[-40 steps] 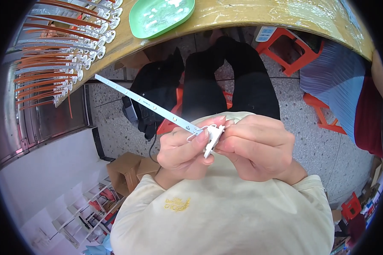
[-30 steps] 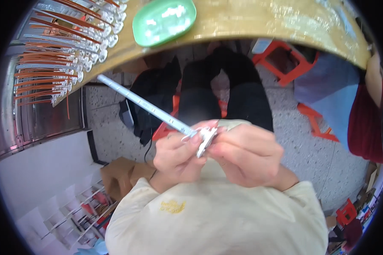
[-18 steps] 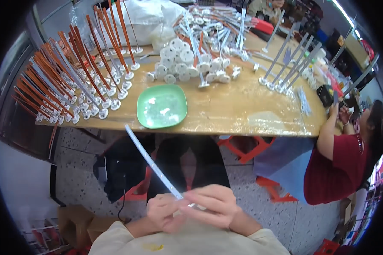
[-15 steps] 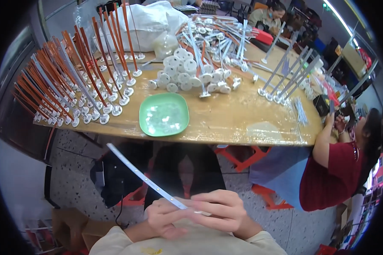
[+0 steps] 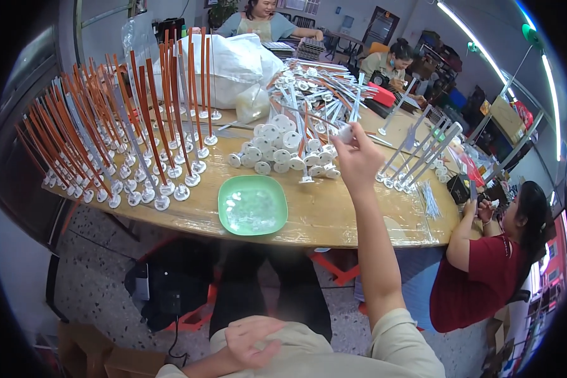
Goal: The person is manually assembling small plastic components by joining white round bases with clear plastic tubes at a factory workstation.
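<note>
Right grip (image 5: 361,160) out front, arm stretched over the surface (image 5: 334,214), thumb and fingers pinching a small white base (image 5: 345,133)! That base is up at the fingertips, above the right end of a pile of white discs (image 5: 277,145); whether a strip runs from it is hard to tell against the clutter. Left grip (image 5: 253,340)? Down at the lap, fingers loosely spread, nothing visible in it. This looks like the handling stage, one piece held out at arm's reach, and any next move seems to call for a firm pinch and clearance over those discs. Behind them, a jumbled heap of strips (image 5: 315,88); nearer, a green dish (image 5: 258,186). Left side, orange-brown strips (image 5: 160,107) standing on round feet; right side, pale strips (image 5: 433,154) leaning, and a co-worker in red (image 5: 479,271) seated beyond.
</note>
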`<state>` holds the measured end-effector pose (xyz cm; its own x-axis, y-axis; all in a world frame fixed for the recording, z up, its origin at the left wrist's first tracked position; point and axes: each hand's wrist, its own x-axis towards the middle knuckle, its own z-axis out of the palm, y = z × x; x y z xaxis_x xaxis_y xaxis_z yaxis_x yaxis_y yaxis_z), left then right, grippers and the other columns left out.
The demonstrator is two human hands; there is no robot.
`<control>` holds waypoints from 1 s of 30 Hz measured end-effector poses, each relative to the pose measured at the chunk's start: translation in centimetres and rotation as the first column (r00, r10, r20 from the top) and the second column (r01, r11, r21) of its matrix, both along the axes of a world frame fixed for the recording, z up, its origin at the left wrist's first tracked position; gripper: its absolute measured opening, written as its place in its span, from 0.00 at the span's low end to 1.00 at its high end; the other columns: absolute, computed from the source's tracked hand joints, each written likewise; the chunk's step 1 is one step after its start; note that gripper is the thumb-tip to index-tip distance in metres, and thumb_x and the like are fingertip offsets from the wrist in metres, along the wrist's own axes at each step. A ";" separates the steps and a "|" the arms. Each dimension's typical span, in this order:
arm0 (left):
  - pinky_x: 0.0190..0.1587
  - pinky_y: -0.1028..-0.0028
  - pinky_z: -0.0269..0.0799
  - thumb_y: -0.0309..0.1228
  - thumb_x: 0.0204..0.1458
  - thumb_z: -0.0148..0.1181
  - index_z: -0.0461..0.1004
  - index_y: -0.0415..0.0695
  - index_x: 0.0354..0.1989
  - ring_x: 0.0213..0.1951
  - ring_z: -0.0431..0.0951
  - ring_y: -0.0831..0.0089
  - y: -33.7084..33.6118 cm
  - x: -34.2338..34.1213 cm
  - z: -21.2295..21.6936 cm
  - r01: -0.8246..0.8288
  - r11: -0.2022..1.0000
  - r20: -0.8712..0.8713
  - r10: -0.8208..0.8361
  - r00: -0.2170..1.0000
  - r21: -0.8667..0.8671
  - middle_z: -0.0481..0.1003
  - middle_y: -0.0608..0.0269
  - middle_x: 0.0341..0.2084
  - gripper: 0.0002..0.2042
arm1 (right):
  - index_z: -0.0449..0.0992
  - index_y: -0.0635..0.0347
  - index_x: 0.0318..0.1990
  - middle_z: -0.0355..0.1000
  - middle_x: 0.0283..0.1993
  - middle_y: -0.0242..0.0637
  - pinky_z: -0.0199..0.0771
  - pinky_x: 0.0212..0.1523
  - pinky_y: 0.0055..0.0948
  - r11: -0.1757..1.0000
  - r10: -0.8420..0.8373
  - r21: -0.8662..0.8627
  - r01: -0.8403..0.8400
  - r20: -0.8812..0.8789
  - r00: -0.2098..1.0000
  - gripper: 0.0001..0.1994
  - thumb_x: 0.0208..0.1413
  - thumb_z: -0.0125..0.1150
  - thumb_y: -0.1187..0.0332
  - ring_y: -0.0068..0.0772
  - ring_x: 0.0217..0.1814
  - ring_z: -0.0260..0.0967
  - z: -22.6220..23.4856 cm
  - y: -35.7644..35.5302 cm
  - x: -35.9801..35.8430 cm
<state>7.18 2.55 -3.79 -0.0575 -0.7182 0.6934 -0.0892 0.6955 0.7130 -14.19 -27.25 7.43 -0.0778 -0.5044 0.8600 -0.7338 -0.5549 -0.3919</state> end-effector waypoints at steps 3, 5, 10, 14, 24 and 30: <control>0.37 0.68 0.81 0.24 0.44 0.62 0.78 0.32 0.38 0.31 0.84 0.58 0.0 -0.2 0.2 0.036 0.999 0.034 -0.035 0.999 -0.023 0.82 0.49 0.31 0.13 | 0.79 0.60 0.45 0.78 0.27 0.41 0.73 0.28 0.31 0.999 0.025 0.045 -0.022 -0.059 0.998 0.21 0.43 0.76 0.63 0.34 0.24 0.75 -0.9 -4.2 0.8; 0.36 0.69 0.81 0.23 0.43 0.62 0.79 0.32 0.37 0.31 0.84 0.59 0.0 -0.5 0.8 0.021 0.998 0.053 -0.024 0.998 0.063 0.82 0.50 0.31 0.12 | 0.80 0.59 0.43 0.77 0.26 0.41 0.73 0.30 0.33 0.995 0.018 0.099 0.000 -0.176 0.984 0.20 0.42 0.77 0.62 0.39 0.25 0.74 -1.6 -4.8 2.5; 0.36 0.70 0.80 0.23 0.41 0.62 0.79 0.32 0.36 0.30 0.84 0.60 0.0 -1.0 0.8 0.029 0.994 0.092 -0.039 0.995 0.107 0.82 0.50 0.29 0.12 | 0.80 0.62 0.43 0.79 0.40 0.48 0.74 0.43 0.37 0.986 0.158 -0.036 -0.162 -0.081 0.984 0.18 0.49 0.71 0.60 0.49 0.41 0.75 -2.5 -6.3 3.1; 0.36 0.70 0.80 0.23 0.40 0.62 0.79 0.32 0.36 0.30 0.84 0.60 -0.4 -1.4 -0.1 0.008 0.987 0.041 -0.015 0.999 0.158 0.82 0.50 0.28 0.13 | 0.80 0.61 0.38 0.78 0.34 0.42 0.73 0.43 0.41 0.999 0.037 -0.028 -0.032 0.195 0.980 0.10 0.54 0.65 0.63 0.46 0.39 0.75 -1.8 -3.9 -1.2; 0.35 0.71 0.79 0.23 0.39 0.62 0.80 0.34 0.33 0.29 0.83 0.60 -1.3 -2.7 0.6 0.094 0.986 0.100 -0.108 0.989 0.134 0.81 0.51 0.27 0.10 | 0.70 0.70 0.52 0.76 0.42 0.58 0.73 0.50 0.46 0.619 -0.756 0.482 0.621 0.152 0.636 0.23 0.57 0.59 0.58 0.58 0.48 0.75 -6.5 -4.3 -17.0; 0.34 0.71 0.79 0.22 0.39 0.63 0.81 0.33 0.33 0.28 0.83 0.60 -0.7 -3.8 0.1 0.152 0.979 0.118 -0.168 0.979 0.132 0.81 0.52 0.26 0.11 | 0.82 0.60 0.32 0.79 0.34 0.46 0.74 0.46 0.44 0.647 -0.623 0.570 0.506 0.012 0.782 0.15 0.56 0.61 0.57 0.51 0.42 0.76 -7.7 -3.2 -21.3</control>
